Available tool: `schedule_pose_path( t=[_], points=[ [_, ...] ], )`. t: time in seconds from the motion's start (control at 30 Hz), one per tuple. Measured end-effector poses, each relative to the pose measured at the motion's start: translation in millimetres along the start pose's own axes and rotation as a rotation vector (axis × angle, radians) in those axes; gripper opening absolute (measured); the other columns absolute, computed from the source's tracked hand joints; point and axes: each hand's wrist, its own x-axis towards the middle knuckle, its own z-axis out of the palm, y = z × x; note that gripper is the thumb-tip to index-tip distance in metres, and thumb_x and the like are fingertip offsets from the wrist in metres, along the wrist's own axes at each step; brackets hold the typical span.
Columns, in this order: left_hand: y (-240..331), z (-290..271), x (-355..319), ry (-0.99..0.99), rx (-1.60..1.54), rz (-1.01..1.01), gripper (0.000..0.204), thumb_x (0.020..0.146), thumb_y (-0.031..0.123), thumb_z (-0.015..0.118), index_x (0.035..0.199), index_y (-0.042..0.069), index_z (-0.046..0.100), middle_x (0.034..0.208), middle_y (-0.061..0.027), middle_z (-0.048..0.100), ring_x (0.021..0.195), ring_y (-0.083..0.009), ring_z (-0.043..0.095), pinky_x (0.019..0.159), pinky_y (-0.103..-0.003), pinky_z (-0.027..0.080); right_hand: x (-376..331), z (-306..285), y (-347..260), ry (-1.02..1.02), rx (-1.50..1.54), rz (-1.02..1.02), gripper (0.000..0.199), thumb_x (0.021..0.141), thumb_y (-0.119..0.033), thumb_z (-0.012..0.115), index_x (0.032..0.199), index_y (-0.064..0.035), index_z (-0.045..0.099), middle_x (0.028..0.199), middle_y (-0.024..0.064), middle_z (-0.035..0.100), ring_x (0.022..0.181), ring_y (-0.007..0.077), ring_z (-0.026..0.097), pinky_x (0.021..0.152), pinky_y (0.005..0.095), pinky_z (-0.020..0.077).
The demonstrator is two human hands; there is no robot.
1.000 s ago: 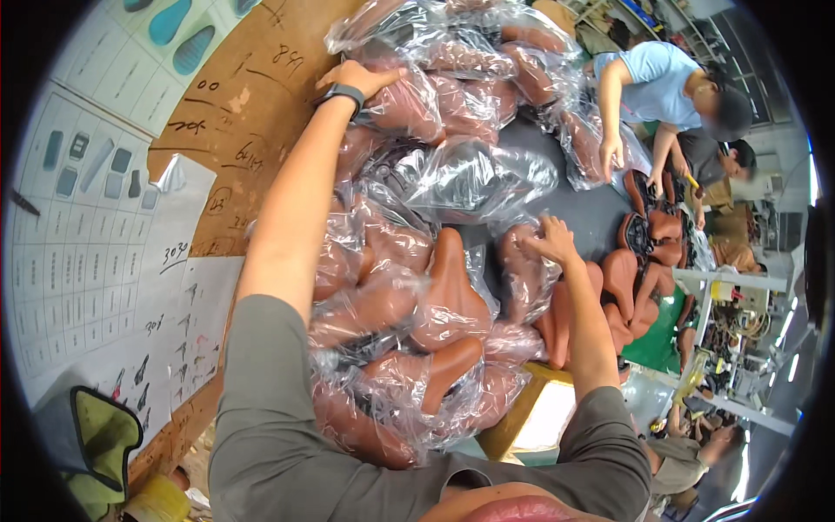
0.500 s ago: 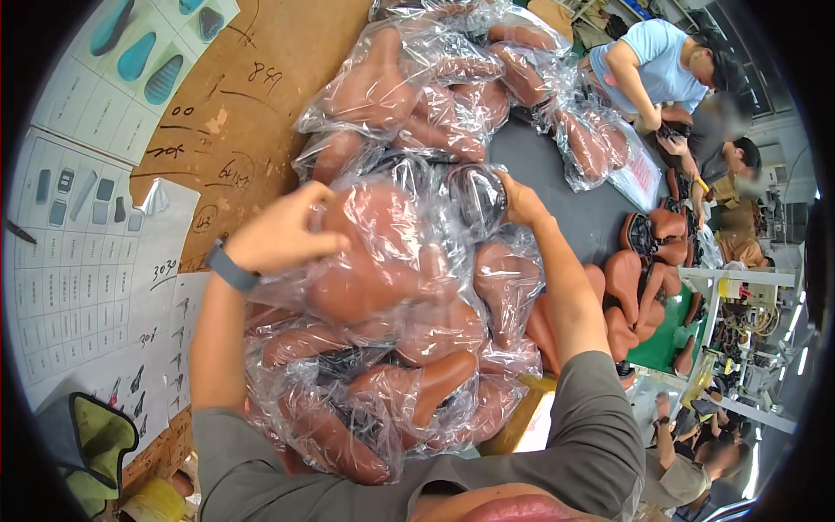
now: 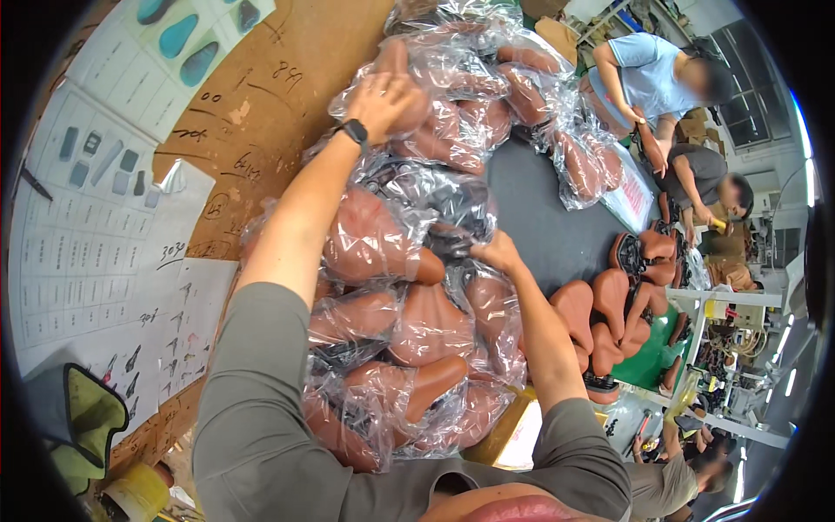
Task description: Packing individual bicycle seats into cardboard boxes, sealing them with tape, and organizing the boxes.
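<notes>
Brown bicycle saddles in clear plastic bags are heaped in front of me. Far up the heap, my left hand (image 3: 383,106) has its fingers curled over a bagged brown saddle (image 3: 412,111). My right hand (image 3: 497,252) pinches the edge of another bagged saddle (image 3: 448,204), whose black underside faces up. Between my arms, a bagged saddle (image 3: 370,235) lies with its smooth brown top showing. Closer to my body are more bagged saddles (image 3: 430,322), some tilted and overlapping.
A dark work surface (image 3: 544,213) spreads to the right of the heap. Unbagged saddles (image 3: 609,304) lie at right by a green surface (image 3: 648,361). Printed sheets (image 3: 87,252) cover the brown board at left. Co-workers (image 3: 648,78) work at the far right.
My left hand has left the nearer saddle, now lying on the heap, and reached forward to a farther one. My right hand has come nearer, to the edge of the upturned saddle.
</notes>
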Motion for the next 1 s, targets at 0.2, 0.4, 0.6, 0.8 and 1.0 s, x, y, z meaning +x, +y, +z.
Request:
schedule_pose_path(
  t=[0.2, 0.4, 0.6, 0.8, 1.0],
  points=[
    [-36.6, -24.2, -12.0, 0.251, -0.432, -0.478, 0.080, 0.085, 0.019, 0.078, 0.159, 0.015, 0.049, 0.130, -0.0240, 0.077, 0.105, -0.0509, 0.077, 0.092, -0.061, 0.061, -183.5, -32.5, -108.6, 0.112, 0.107, -0.351, 0.066, 0.079, -0.024, 0.087, 0.138, -0.0001, 0.071, 0.128, 0.0209, 0.075, 0.119, 0.0277, 0.073, 0.106, 0.0428, 0.0554],
    [-69.1, -224.0, -180.9, 0.389, -1.110, -0.486, 0.061, 0.093, 0.016, 0.070, 0.151, 0.000, 0.064, 0.142, -0.0192, 0.073, 0.132, -0.0284, 0.070, 0.115, -0.040, 0.052, -108.7, -97.8, -112.7, -0.065, 0.413, -0.331, 0.069, 0.097, -0.034, 0.089, 0.150, 0.0013, 0.064, 0.137, 0.0109, 0.072, 0.131, 0.0220, 0.066, 0.118, 0.0374, 0.0496],
    [-3.9, -294.4, -403.4, -0.048, -1.372, -0.759, 0.061, 0.099, -0.001, 0.058, 0.160, -0.003, 0.056, 0.159, -0.0147, 0.063, 0.153, -0.0253, 0.054, 0.130, -0.039, 0.036, 131.9, 6.1, -146.9, 0.196, 0.263, -0.429, 0.122, 0.079, -0.059, 0.097, 0.159, 0.0142, 0.041, 0.155, 0.0373, 0.059, 0.147, 0.0386, 0.061, 0.118, 0.0458, 0.0505],
    [100.1, -252.7, -521.7, 0.410, -1.243, -1.183, 0.073, 0.105, 0.007, 0.064, 0.172, -0.001, 0.035, 0.176, -0.0177, 0.044, 0.164, -0.0289, 0.039, 0.134, -0.043, 0.030, 118.2, 42.3, -135.2, 0.186, -0.234, -0.048, 0.091, 0.082, -0.069, 0.082, 0.129, 0.0063, 0.062, 0.104, 0.0207, 0.075, 0.096, 0.0283, 0.076, 0.082, 0.0428, 0.0609],
    [130.0, -247.1, -545.0, 0.132, -0.859, -0.891, 0.076, 0.114, 0.050, 0.057, 0.172, 0.004, 0.039, 0.172, -0.0294, 0.043, 0.155, -0.0479, 0.047, 0.127, -0.052, 0.038, -168.0, -31.8, -156.9, -0.373, 1.370, 0.051, 0.032, 0.105, -0.037, 0.069, 0.119, -0.0080, 0.072, 0.078, 0.0009, 0.052, 0.063, 0.0143, 0.047, 0.057, 0.0304, 0.0375]
  ],
)
